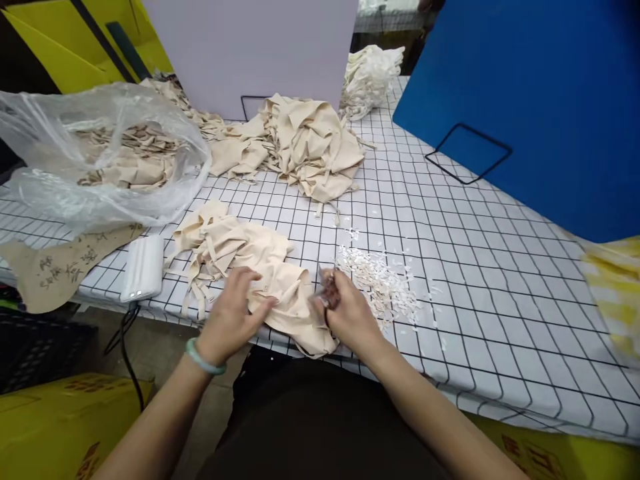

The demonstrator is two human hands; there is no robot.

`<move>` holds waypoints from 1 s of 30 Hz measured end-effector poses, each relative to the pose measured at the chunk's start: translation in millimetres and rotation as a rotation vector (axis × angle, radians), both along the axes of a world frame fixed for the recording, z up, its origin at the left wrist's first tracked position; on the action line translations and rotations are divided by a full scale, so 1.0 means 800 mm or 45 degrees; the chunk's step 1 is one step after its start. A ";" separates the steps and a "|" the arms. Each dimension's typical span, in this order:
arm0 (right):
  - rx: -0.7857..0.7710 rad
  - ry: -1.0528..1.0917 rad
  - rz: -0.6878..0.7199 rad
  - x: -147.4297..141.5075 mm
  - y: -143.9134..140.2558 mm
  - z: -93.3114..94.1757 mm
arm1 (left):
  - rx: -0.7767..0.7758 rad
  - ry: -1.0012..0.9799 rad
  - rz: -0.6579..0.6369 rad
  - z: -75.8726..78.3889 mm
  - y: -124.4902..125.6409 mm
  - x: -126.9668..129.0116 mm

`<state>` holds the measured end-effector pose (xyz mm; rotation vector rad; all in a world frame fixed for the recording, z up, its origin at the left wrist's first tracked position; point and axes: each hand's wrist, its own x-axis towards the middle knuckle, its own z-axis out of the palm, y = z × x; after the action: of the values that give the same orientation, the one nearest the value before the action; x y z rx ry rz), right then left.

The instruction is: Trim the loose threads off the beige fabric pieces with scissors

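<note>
white and gridded in black, a long table (480, 280) fills a cluttered workroom, with a pale lilac panel (255, 53) and a broad blue panel (525, 80) rising toward its far side. at the near edge, a person's left hand (235, 310), a pale green bangle (204, 358) at the wrist, is half open over a rumpled heap of cream fabric pieces with narrow ties (287, 287), thumb spread from fingers; whether it touches the fabric cannot be told. beside the heap's right end, the right hand (347, 307) curls firmly around a small dark tool (329, 293), too blurred to identify. small white scraps (380, 283) lie scattered just past that hand. toward the far edge sits a second cream fabric pile (315, 143); toward the left end, a clear plastic bag (100, 203) holds beige pieces (140, 175), near a handwritten brown paper template (65, 267) and a white ribbed device (143, 267) at the near edge.
</note>
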<state>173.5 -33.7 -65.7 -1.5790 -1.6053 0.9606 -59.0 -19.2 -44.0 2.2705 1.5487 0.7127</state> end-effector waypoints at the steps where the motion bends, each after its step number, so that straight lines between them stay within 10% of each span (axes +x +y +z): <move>1: 0.034 -0.015 0.012 -0.014 0.015 -0.003 | -0.065 0.039 -0.050 -0.009 -0.003 0.008; 5: 0.087 -0.008 0.073 -0.023 0.050 0.007 | -0.237 0.121 -0.103 -0.010 -0.009 -0.002; 12: 0.160 0.380 -0.023 0.015 0.005 0.038 | 0.238 -0.025 0.197 0.028 -0.006 -0.043; 18: -0.030 0.095 0.229 -0.020 -0.013 0.001 | -0.262 -0.143 0.007 -0.006 -0.014 -0.001; 22: -0.074 0.144 0.254 -0.015 -0.007 0.019 | -0.676 -0.556 -0.154 0.017 -0.014 0.001; 26: -0.130 0.478 0.218 -0.003 0.042 0.062 | -0.859 -0.861 -0.253 0.059 0.043 0.023; 30: 0.260 0.490 -0.017 0.004 0.169 0.129 | -0.427 -1.063 -0.184 0.125 0.180 0.083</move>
<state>176.5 101.5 37.1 -1.1816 -1.3720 0.9889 7.4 124.5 56.2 1.5081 0.9887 1.0745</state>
